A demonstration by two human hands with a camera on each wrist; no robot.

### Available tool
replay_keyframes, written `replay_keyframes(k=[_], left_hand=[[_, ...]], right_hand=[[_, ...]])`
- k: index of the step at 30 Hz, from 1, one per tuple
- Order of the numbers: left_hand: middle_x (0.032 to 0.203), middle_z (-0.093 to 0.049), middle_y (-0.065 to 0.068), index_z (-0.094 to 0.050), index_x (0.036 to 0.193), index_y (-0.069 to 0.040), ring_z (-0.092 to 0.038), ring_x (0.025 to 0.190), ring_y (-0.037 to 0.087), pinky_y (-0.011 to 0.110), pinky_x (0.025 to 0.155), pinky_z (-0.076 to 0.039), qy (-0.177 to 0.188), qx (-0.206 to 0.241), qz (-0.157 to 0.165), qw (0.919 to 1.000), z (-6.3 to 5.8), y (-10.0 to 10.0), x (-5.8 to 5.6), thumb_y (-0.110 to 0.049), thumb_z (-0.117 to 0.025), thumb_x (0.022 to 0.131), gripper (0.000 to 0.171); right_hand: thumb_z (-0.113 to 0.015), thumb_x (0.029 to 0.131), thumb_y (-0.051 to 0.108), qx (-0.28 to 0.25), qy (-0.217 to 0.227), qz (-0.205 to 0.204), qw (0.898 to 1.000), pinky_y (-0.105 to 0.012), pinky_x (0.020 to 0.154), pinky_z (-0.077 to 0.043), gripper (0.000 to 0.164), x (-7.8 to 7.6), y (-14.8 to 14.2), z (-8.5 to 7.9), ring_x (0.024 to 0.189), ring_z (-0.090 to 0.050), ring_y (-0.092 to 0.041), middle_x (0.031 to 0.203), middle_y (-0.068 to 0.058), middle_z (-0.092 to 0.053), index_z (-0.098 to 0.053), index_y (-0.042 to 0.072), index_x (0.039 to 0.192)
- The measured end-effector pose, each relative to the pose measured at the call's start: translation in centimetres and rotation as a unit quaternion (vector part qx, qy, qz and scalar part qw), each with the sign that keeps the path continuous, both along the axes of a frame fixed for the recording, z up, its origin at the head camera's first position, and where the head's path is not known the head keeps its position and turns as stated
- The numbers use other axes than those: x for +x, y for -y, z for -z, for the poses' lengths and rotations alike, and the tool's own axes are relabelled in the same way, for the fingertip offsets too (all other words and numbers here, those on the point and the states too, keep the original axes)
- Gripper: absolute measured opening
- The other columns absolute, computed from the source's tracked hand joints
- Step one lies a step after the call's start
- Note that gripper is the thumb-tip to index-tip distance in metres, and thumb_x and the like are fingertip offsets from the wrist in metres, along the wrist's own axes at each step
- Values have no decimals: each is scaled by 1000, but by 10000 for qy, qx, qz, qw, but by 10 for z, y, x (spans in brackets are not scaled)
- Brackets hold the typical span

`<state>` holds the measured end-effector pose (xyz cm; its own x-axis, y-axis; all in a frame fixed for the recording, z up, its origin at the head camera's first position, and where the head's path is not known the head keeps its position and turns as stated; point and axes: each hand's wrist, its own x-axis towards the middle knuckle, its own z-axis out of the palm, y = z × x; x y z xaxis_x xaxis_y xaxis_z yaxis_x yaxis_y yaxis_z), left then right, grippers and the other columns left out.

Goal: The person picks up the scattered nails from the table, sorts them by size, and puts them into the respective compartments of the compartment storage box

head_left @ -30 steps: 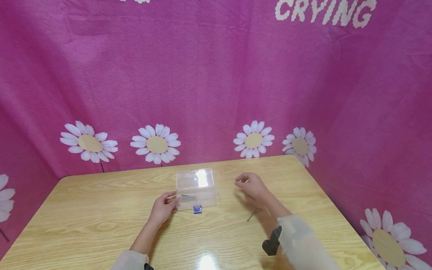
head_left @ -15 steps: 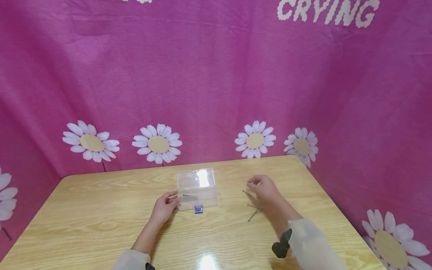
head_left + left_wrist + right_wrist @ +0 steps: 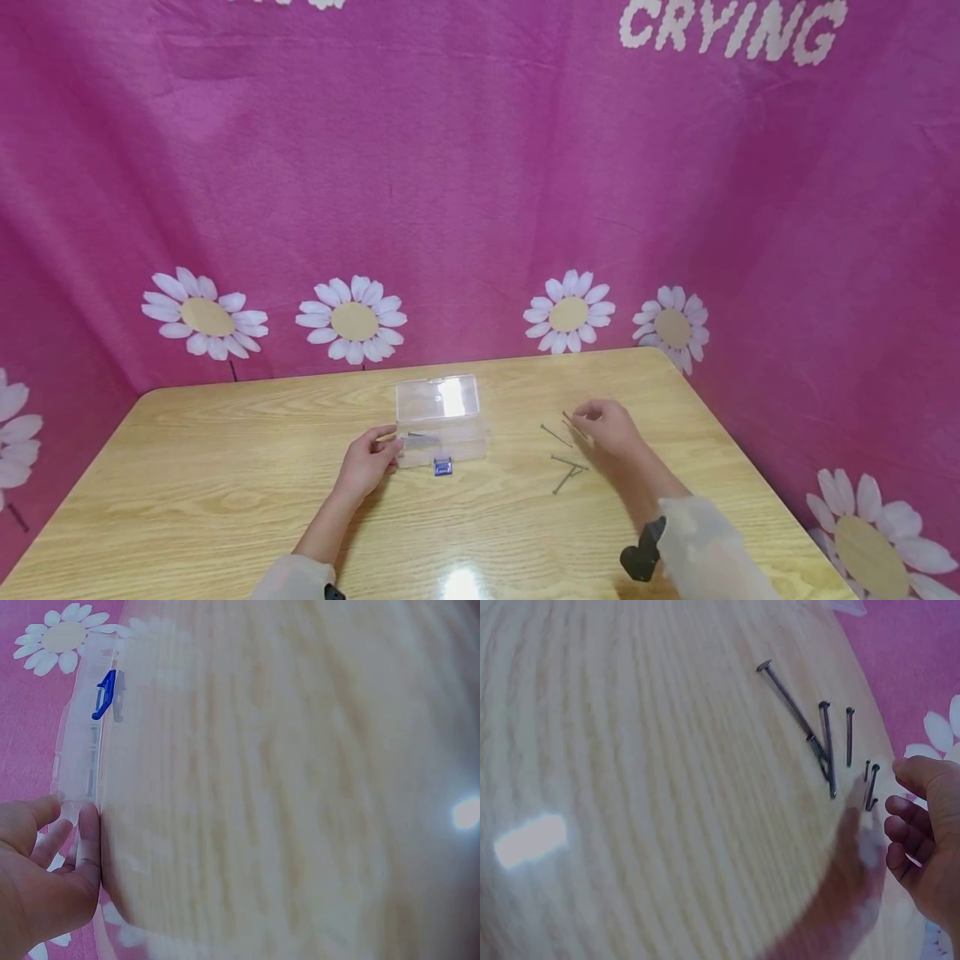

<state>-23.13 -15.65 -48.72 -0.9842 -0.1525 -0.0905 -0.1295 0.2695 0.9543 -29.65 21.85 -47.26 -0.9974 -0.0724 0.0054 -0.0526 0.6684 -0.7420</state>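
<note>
A clear plastic box (image 3: pixel 463 430) lies with its lid (image 3: pixel 418 402) raised at the back and a blue latch (image 3: pixel 442 467) at its front. Several thin metal pieces, apparently nails (image 3: pixel 422 436), are inside its left part. My left hand (image 3: pixel 363 463) holds the box's left end between thumb and fingers, also seen in the left wrist view. Several loose nails (image 3: pixel 557 435) of different lengths lie right of the box. My right hand (image 3: pixel 615 432) hovers beside the farthest ones, fingers loosely bent. In the right wrist view, nothing shows between its fingers, close to a short nail (image 3: pixel 873 784).
The wooden table (image 3: pixel 217 467) carries the box and the nails. A pink cloth (image 3: pixel 465 208) with printed daisies hangs behind and along the right side. Light glares off the table's front (image 3: pixel 461 583).
My right hand has moved right, away from the box and over to the nails, uncovering more of them. The left hand stays at the box's left end.
</note>
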Motion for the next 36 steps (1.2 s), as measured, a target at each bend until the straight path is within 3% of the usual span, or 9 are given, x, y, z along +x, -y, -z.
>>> replay_keyframes(k=[12, 21, 36], left_hand=[[85, -60, 11, -53, 125, 5, -57, 65, 8, 21, 61, -54, 29, -44, 20, 10000, 0, 0, 0, -8, -59, 91, 38], [84, -60, 11, -53, 125, 6, -56, 64, 8, 20, 59, -53, -6, 35, -4, 10000, -1, -1, 1, -7, -58, 91, 37], [85, -61, 12, -54, 125, 5, -57, 65, 8, 21, 61, -54, 16, -44, 3, 10000, 0, 0, 1, -8, -59, 91, 37]], right_hand=[[-63, 86, 16, 248, 115, 179, 9995, -30, 67, -52, 18, 5, -9, 7, 82, -60, -22, 96, -16, -66, -67, 1, 95], [-65, 84, 13, 462, -15, 56, 9989, -41, 81, -50, 15, 9, -8, 5, 87, -60, -24, 91, -12, -67, -68, 1, 92], [-65, 83, 16, 896, -134, -24, 9959, -45, 84, -50, 16, 1, -7, 10, 85, -62, -25, 87, -10, -69, -70, 3, 89]])
